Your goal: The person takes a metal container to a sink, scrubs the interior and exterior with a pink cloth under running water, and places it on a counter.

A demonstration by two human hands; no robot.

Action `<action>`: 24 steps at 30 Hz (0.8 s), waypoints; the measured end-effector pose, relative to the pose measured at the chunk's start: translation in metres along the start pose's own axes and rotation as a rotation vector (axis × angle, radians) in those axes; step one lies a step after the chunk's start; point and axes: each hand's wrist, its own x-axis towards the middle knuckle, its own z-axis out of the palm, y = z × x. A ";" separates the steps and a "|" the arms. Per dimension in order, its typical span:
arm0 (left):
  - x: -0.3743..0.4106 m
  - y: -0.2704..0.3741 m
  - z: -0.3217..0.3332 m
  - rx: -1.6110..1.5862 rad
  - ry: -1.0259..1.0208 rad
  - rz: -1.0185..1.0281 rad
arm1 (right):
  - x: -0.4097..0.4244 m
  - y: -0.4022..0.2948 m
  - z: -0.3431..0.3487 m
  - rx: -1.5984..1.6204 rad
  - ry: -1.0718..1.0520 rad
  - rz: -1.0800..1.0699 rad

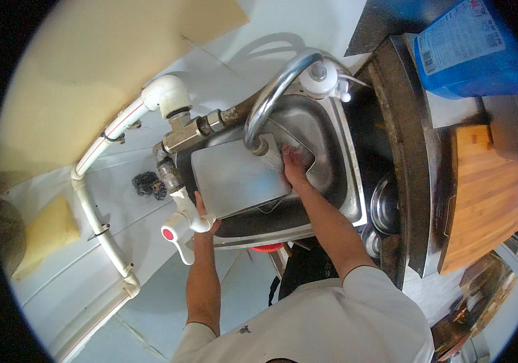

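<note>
A rectangular metal pan (236, 179) lies tilted over the stainless steel sink (331, 136), under the curved chrome faucet (270, 97). Water runs from the spout onto it. My left hand (204, 215) holds the pan's lower left edge, partly hidden behind the white plastic tap valve (179, 229). At the pan's right edge is my right hand (293, 165), its fingers in or beside the running water. Another metal rim shows beneath the pan, inside the basin; what it belongs to is mostly hidden.
White pipes (118, 122) run along the wall at left, near a dark scouring pad (148, 185). A white dispenser (320, 81) stands behind the sink. To the right are stacked metal bowls (386, 206), a wooden cutting board (486, 195) and a blue container (477, 68).
</note>
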 end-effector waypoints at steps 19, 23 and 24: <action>-0.056 0.022 0.077 1.513 0.599 1.027 | -0.097 -0.189 0.077 0.327 -0.475 0.115; -0.047 0.019 0.043 1.460 0.597 0.935 | -0.065 -0.150 0.044 0.225 -0.368 0.179; -0.048 0.012 0.066 1.386 0.602 0.950 | -0.055 -0.141 0.028 0.179 -0.367 0.178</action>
